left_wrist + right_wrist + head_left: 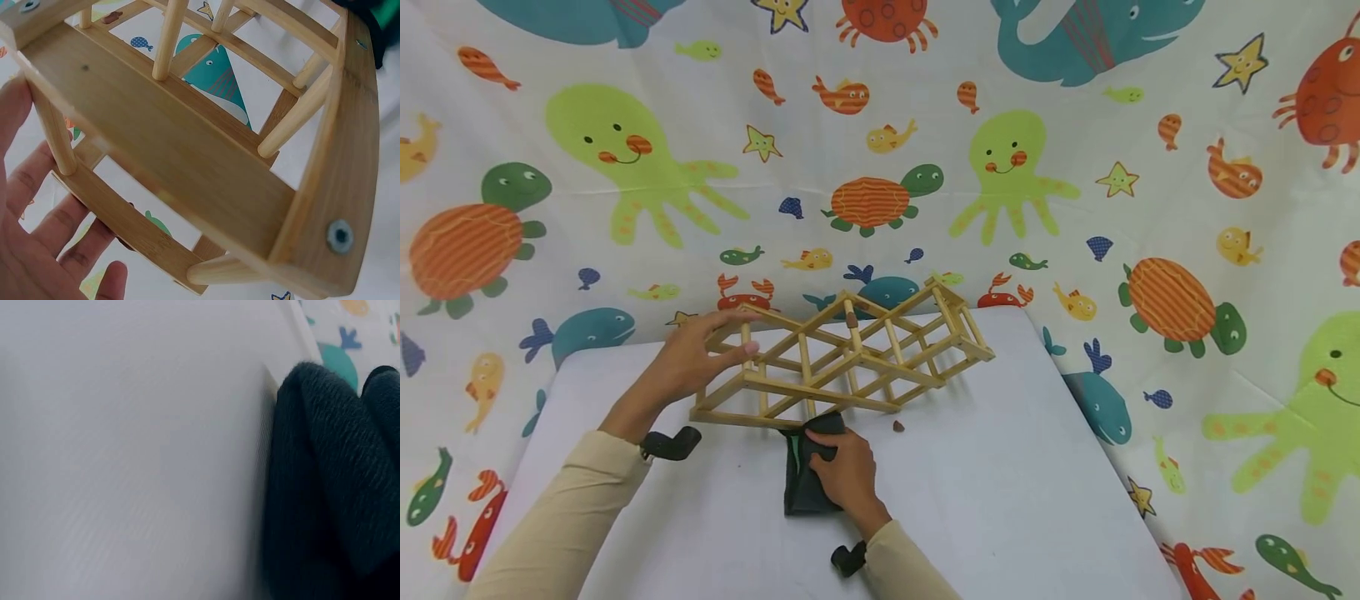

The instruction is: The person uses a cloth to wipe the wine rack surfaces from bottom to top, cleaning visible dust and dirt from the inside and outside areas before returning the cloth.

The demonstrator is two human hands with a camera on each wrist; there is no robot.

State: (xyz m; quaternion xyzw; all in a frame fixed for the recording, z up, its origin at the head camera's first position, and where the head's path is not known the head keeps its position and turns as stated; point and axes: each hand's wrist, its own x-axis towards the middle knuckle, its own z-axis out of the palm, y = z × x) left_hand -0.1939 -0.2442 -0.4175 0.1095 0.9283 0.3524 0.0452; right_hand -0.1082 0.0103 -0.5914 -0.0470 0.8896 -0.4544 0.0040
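Observation:
A folding wooden rack (pixel 820 392) of crossed slats and round dowels stands tilted across the table in the head view. My left hand (pixel 688 358) grips its left end, with thumb and fingers around the frame. In the left wrist view a broad slat (pixel 156 137) fills the middle, and the left fingers (pixel 69 228) lie by the lower slat. Close to the rack's front lower edge, my right hand (pixel 850 475) holds a bunched dark green cloth (pixel 808 492). That cloth (pixel 337 462) covers the right side of the right wrist view, hiding the right fingers.
The table (pixel 1000 483) has a white covering. A small brown piece (pixel 898 427) lies on it, right of the cloth. Behind and at the sides hangs a curtain (pixel 910 100) printed with sea animals. A brown patch (pixel 852 320) shows on one dowel.

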